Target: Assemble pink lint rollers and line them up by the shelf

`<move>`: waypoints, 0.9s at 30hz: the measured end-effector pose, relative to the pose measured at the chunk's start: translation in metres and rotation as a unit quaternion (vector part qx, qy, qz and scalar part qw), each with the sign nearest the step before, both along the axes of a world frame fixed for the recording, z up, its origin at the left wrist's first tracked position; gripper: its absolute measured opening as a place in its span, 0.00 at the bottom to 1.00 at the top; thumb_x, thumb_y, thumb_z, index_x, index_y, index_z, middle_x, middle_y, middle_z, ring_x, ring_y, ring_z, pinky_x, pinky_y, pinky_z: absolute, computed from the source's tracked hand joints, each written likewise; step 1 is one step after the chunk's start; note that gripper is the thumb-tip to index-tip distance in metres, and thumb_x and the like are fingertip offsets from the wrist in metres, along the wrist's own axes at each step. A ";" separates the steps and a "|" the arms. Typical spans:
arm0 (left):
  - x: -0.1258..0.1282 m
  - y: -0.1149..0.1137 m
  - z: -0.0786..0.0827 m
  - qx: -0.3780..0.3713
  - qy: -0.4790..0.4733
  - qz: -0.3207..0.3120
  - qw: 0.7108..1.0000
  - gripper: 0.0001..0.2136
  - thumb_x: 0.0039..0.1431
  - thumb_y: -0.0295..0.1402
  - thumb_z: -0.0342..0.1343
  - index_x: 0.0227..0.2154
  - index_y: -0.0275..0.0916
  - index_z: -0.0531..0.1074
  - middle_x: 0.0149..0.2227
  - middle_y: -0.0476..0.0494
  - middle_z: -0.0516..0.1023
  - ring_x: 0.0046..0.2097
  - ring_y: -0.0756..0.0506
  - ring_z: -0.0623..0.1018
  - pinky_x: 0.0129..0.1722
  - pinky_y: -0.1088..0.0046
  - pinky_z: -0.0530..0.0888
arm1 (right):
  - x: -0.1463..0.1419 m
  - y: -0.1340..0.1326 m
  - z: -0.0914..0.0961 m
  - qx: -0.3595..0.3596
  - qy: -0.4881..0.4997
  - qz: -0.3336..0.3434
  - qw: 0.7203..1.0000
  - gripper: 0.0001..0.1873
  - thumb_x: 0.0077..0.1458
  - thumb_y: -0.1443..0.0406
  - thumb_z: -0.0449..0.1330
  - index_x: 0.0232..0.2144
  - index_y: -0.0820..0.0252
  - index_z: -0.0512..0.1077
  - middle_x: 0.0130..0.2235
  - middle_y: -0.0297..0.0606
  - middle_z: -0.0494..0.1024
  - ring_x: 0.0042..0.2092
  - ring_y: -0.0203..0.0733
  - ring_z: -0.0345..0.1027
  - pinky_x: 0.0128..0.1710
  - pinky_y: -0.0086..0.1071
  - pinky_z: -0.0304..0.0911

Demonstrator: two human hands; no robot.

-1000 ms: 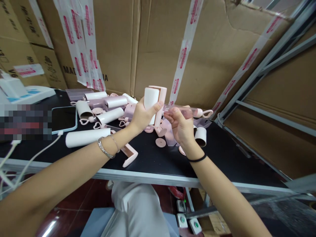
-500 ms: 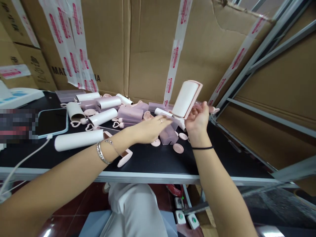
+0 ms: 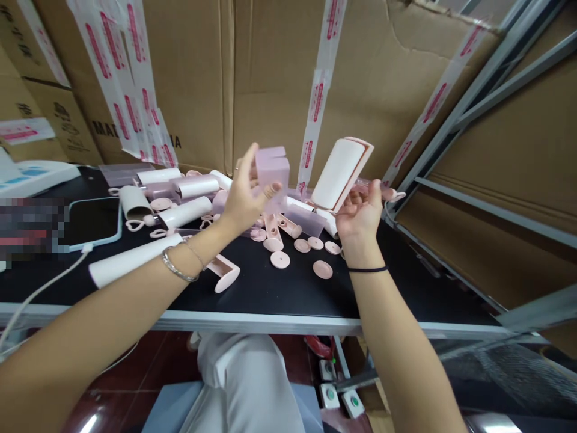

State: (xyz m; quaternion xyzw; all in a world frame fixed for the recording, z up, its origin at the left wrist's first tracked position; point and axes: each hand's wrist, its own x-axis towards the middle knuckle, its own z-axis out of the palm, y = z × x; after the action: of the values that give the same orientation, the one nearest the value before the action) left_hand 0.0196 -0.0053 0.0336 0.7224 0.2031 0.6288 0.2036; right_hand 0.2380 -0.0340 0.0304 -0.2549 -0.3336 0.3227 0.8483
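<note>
My left hand (image 3: 247, 195) is raised above the table, thumb and fingers closed around a translucent purple plastic sleeve (image 3: 271, 168). To its right, my right hand (image 3: 359, 210) is turned palm up with curled fingers. It holds a white curved shell with a pink edge (image 3: 338, 174), tilted upward. A translucent pink piece with a small loop (image 3: 383, 191) sticks out behind the right fingers; whether they grip it too is unclear. Below the hands lie pink discs (image 3: 323, 269) and pink half-round holders (image 3: 272, 231). Another pink holder (image 3: 225, 273) rests by my left forearm.
White tubes (image 3: 187, 211) and purple sleeves are heaped along the back of the black table (image 3: 279, 294). On the left are a phone (image 3: 92, 222) with a cable and a white device (image 3: 40, 177). A taped cardboard wall (image 3: 270, 78) stands behind; a metal frame (image 3: 487, 78) borders the right.
My left hand has risen from the pile, lifting the purple sleeve and uncovering pink holders and discs. A white tube by my left forearm has tilted. My right hand has hardly moved.
</note>
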 end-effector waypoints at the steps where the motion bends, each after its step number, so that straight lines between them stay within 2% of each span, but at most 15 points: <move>1: -0.002 0.001 0.002 -0.027 -0.043 -0.003 0.999 0.35 0.51 0.53 0.57 0.58 0.42 0.56 0.57 0.34 0.62 0.61 0.35 0.62 0.56 0.60 0.64 | -0.006 -0.002 0.001 0.011 0.007 -0.009 1.000 0.20 0.43 0.46 0.62 0.27 0.54 0.64 0.27 0.26 0.70 0.32 0.30 0.70 0.34 0.25 0.70; 3: -0.002 0.000 0.002 -0.064 -0.104 -0.014 0.992 0.34 0.50 0.56 0.56 0.56 0.43 0.59 0.54 0.36 0.65 0.60 0.37 0.65 0.54 0.63 0.66 | -0.022 -0.006 0.002 0.027 0.013 -0.016 0.999 0.19 0.43 0.48 0.63 0.28 0.53 0.65 0.27 0.26 0.71 0.30 0.29 0.70 0.33 0.25 0.70; 6: 0.004 -0.004 0.000 -0.102 -0.144 -0.041 0.983 0.30 0.50 0.55 0.56 0.52 0.44 0.61 0.50 0.40 0.69 0.56 0.40 0.69 0.51 0.66 0.68 | -0.043 -0.011 0.000 0.018 -0.026 0.014 0.999 0.18 0.44 0.50 0.64 0.28 0.54 0.64 0.26 0.25 0.72 0.28 0.29 0.70 0.30 0.24 0.68; 10: 0.010 -0.012 -0.003 -0.132 -0.143 -0.059 0.979 0.27 0.51 0.53 0.56 0.49 0.44 0.62 0.48 0.42 0.70 0.54 0.43 0.70 0.51 0.69 0.68 | -0.056 -0.014 -0.003 0.002 -0.055 0.052 0.997 0.18 0.43 0.53 0.66 0.26 0.55 0.63 0.23 0.24 0.72 0.26 0.29 0.69 0.28 0.24 0.67; 14: 0.010 -0.017 -0.009 -0.131 -0.131 -0.060 0.981 0.26 0.53 0.52 0.55 0.50 0.45 0.61 0.51 0.42 0.68 0.55 0.44 0.68 0.53 0.69 0.66 | -0.063 -0.017 -0.004 -0.010 -0.046 0.077 0.996 0.19 0.41 0.54 0.68 0.27 0.56 0.63 0.23 0.23 0.72 0.24 0.28 0.69 0.26 0.23 0.66; 19: 0.009 -0.020 -0.016 -0.118 -0.117 -0.036 0.985 0.27 0.55 0.55 0.50 0.53 0.47 0.56 0.55 0.42 0.64 0.56 0.43 0.66 0.55 0.68 0.64 | -0.079 -0.024 -0.008 -0.019 -0.056 0.144 0.988 0.22 0.38 0.55 0.70 0.28 0.56 0.64 0.24 0.25 0.74 0.27 0.29 0.71 0.29 0.24 0.68; 23: 0.008 -0.018 -0.015 -0.104 -0.062 -0.028 0.992 0.32 0.53 0.59 0.48 0.55 0.45 0.53 0.55 0.39 0.61 0.58 0.41 0.64 0.56 0.65 0.62 | -0.080 -0.023 -0.012 -0.032 -0.055 0.140 0.988 0.20 0.40 0.53 0.68 0.28 0.56 0.64 0.24 0.25 0.73 0.27 0.29 0.70 0.28 0.23 0.66; 25: 0.008 -0.015 -0.016 -0.109 0.012 -0.017 0.994 0.34 0.54 0.59 0.46 0.57 0.43 0.50 0.56 0.36 0.58 0.61 0.39 0.60 0.59 0.60 0.59 | -0.070 -0.018 -0.010 -0.060 -0.061 0.120 0.989 0.20 0.42 0.53 0.67 0.28 0.56 0.63 0.23 0.25 0.73 0.26 0.30 0.69 0.27 0.23 0.65; 27: 0.008 -0.010 -0.017 -0.108 0.098 0.011 0.989 0.36 0.56 0.58 0.44 0.59 0.40 0.46 0.56 0.32 0.56 0.61 0.37 0.59 0.60 0.55 0.56 | -0.050 -0.011 -0.001 -0.082 -0.083 0.068 0.991 0.18 0.43 0.54 0.67 0.28 0.57 0.64 0.23 0.26 0.72 0.25 0.30 0.67 0.26 0.23 0.63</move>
State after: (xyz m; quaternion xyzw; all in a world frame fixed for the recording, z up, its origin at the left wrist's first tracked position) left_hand 0.0273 -0.0154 0.0163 0.7522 0.2969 0.5313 0.2525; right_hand 0.1883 -0.0449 0.0291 -0.3265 -0.3917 0.3839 0.7698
